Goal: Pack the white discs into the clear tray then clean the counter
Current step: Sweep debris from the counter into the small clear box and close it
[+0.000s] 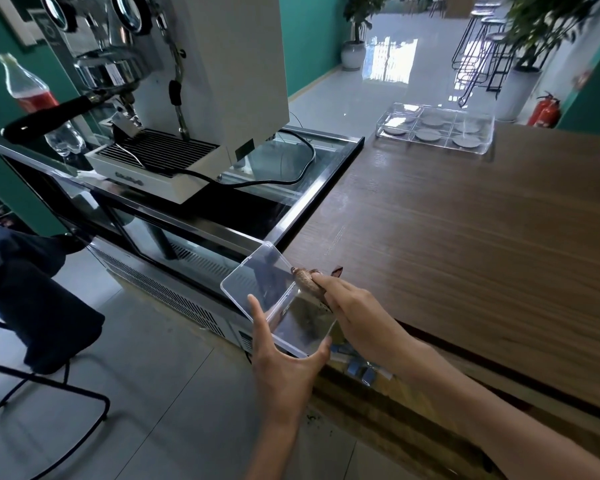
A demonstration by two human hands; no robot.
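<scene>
The clear tray (486,144) stands at the far end of the wooden counter (465,244), with a white disc (429,135) lying in each of several compartments. At the counter's near left edge my left hand (284,362) grips a small clear plastic box (257,282), held tilted just below the edge with dark crumbs inside. My right hand (357,313) holds a small brown brush (307,282) with its tip at the box's rim.
A white espresso machine (201,98) sits on a glass display fridge (194,216) left of the counter. A soda bottle (25,88) stands behind it. A black stool (49,375) and a person's dark clothing are at lower left. Blue packets (357,368) lie under the counter edge.
</scene>
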